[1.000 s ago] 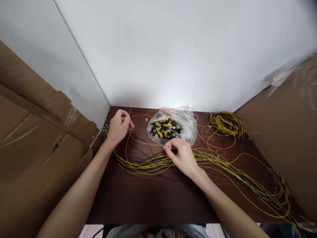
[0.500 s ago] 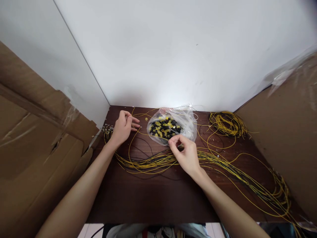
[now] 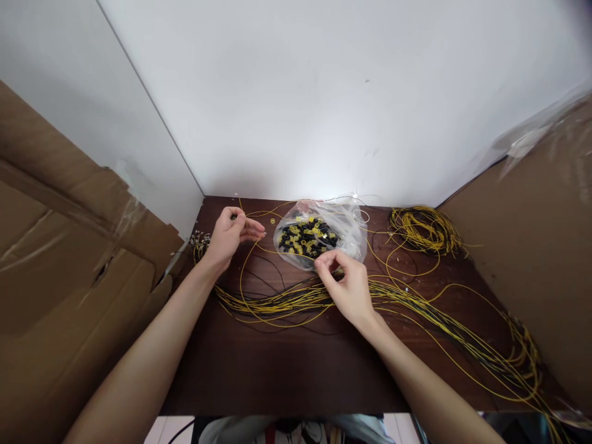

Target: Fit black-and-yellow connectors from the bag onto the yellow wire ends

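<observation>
The step in hand, as I judge it, is fine handling of one thin yellow wire point(image 3: 271, 250) between two hands. The left hand point(image 3: 226, 239) is to the left of the clear plastic bag point(image 3: 355, 239); its thumb and forefinger are near together, with a small dark piece showing at them, while the other fingers are stretched toward the bag. If this piece is firmly gripped, I cannot tell. The right hand point(image 3: 346, 287) is at the near edge of the bag, with thumb and forefinger pinched on the yellow wire, which passes along the near-left side of the bag toward the left fingertips.

In the bag lie many black and yellow plastic connector pieces point(image 3: 305, 237); one loose yellow piece point(image 3: 272, 221) lies just left of it. On the near side of the bag stretches a long bundle of yellow and black wires point(image 3: 277, 303), and to its right sits a wire coil point(image 3: 423, 231).

The next move, I think, calls for light fingertips and a slack wire — a pull could drag neighbouring strands.

Compared with half a second ago, the left thumb and forefinger have come closer together; they were more spread then. The right hand is almost in the same place — and the bag, the loose piece and the coil look unchanged.
</observation>
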Tool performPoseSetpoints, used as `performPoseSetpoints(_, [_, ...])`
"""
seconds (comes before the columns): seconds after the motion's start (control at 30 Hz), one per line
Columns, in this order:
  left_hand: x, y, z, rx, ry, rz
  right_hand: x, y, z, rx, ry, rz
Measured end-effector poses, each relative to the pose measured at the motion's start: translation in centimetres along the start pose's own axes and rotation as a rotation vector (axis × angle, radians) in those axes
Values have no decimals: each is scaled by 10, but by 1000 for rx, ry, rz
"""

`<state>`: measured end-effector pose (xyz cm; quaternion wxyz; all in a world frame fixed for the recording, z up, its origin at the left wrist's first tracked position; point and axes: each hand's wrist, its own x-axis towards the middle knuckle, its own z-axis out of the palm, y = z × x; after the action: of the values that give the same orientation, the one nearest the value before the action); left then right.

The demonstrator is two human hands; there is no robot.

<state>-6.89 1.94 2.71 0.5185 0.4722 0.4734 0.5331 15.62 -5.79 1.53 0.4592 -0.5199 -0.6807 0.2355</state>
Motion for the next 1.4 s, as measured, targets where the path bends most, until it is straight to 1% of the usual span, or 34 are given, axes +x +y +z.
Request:
performPoseSetpoints(0.23, [0,-1,-1,-73,-47,21,0,0,0,2,1,-1])
performPoseSetpoints(0.43, [-2,0,3,-111,-142,44,0,2,0,16,0,31])
performPoseSetpoints(0.7, [-2,-5,3,-241,-209,36,-1,8,1,31,-13,66])
performPoseSetpoints(0.83, [-1,-8,3,-280,-228,13,1,9,0,29,-13,9])
performPoseSetpoints(0.97, [-1,-8,4,-313,-243,-2,2,12,0,7,-52,-58])
performPoseSetpoints(1.13, [-2,-8,4,-339,-269,-2,1,15,3,-42,-117,-47])
performPoseSetpoints(1.33, [-2,-11,5,-337,-274,-43,1,13,3,-105,-143,-33])
performPoseSetpoints(1.4, [-2,-11,6,-335,-268,-54,1,11,3,-103,-141,-51])
